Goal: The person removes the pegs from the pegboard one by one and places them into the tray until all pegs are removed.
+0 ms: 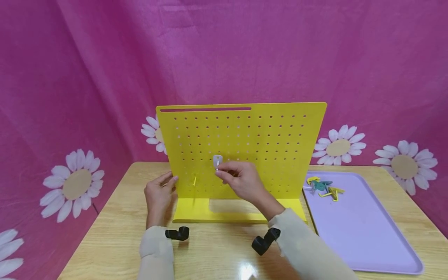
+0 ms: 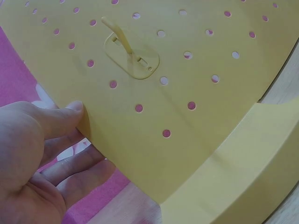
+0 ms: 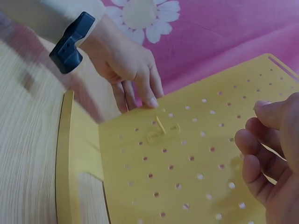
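Note:
A yellow pegboard (image 1: 280,139) stands upright on its base on the wooden table. My left hand (image 1: 158,194) holds its lower left edge; the left wrist view shows the thumb (image 2: 65,116) on the front face and other fingers behind. With thumb and index finger, my right hand (image 1: 245,181) pinches the peg of a white hook (image 1: 217,158), whose backplate is at the board's front, left of centre. Whether it sits in the holes cannot be told. A yellow hook (image 1: 194,179) is mounted lower left, its peg (image 2: 122,41) jutting out. In the right wrist view the white hook is hidden.
To the right lies a lilac tray (image 1: 364,233) with several loose hooks (image 1: 323,187), yellow, green and a pale one, at its far left corner. Behind the table hangs a pink cloth (image 1: 245,54) with daisies. The board's base (image 1: 192,210) has a rectangular cutout.

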### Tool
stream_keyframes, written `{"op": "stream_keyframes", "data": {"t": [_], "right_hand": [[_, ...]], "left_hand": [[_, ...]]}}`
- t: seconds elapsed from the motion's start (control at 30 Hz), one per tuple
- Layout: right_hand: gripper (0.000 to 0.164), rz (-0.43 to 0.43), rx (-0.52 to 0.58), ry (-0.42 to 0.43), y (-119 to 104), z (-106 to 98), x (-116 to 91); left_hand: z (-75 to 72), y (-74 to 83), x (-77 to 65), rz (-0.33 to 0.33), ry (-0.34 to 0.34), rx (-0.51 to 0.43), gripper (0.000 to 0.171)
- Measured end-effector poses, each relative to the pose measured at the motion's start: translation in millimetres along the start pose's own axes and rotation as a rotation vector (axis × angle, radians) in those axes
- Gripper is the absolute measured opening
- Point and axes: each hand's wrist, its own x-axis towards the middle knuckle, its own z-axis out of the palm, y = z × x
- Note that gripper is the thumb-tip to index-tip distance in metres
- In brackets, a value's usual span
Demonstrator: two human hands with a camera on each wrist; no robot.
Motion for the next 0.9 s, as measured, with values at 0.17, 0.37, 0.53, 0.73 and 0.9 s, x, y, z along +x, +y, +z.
{"op": "stream_keyframes", "data": {"t": [0.17,0.37,0.53,0.73,0.9], "right_hand": [[0.011,-0.022,-0.025,0.019,4,-15,-12],[0.009,-0.036,-0.069,0.052,14,-35,-26],[0.010,0.010,-0.091,0.070,21,-50,-40],[0.011,0.021,-0.132,0.104,26,-65,-54],[0.012,0.031,-0.158,0.148,26,-75,-62]], "left_hand": [[-0.1,-2.3,0.6,0.007,0.011,0.003,0.029],[0.7,-2.0,1.2,0.037,0.015,-0.001,0.028],[1.1,-1.6,0.4,0.037,0.016,0.007,0.027],[0.5,-1.4,0.0,0.015,0.002,0.016,0.028],[0.1,-0.9,0.9,0.022,-0.001,0.028,0.028]]}}
